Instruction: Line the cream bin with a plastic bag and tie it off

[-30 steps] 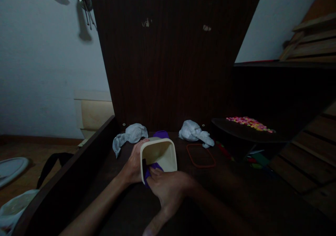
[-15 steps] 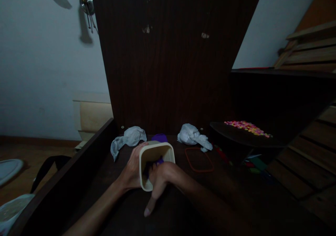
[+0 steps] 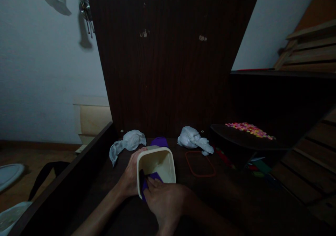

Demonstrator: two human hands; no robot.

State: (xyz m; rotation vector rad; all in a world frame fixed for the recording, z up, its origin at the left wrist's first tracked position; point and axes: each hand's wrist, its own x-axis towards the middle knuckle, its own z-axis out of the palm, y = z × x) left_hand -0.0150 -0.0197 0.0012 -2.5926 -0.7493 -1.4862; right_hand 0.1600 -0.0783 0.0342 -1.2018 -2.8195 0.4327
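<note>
A cream square container point(image 3: 169, 162) is tilted with its opening toward me. My left hand point(image 3: 131, 176) is wrapped round its left side. At the opening, my right hand point(image 3: 164, 197) presses a purple cloth point(image 3: 154, 176) against the inner lower left wall, and part of the cloth hangs over the rim. Behind the container lies another purple item point(image 3: 159, 142). To the right, a reddish rectangular ring point(image 3: 201, 175) rests flat on the dark surface.
Tied whitish plastic bags stand behind, one at left point(image 3: 131, 140) and one at right point(image 3: 190, 138). A dark shelf point(image 3: 223, 132) at right bears a pile of small colourful pieces point(image 3: 249, 128). A raised dark edge point(image 3: 86, 152) runs along the left.
My right hand has come partly out of the container, moving toward its lower left rim with the purple cloth. More of the cloth and the container's inside shows. The view has shifted slightly.
</note>
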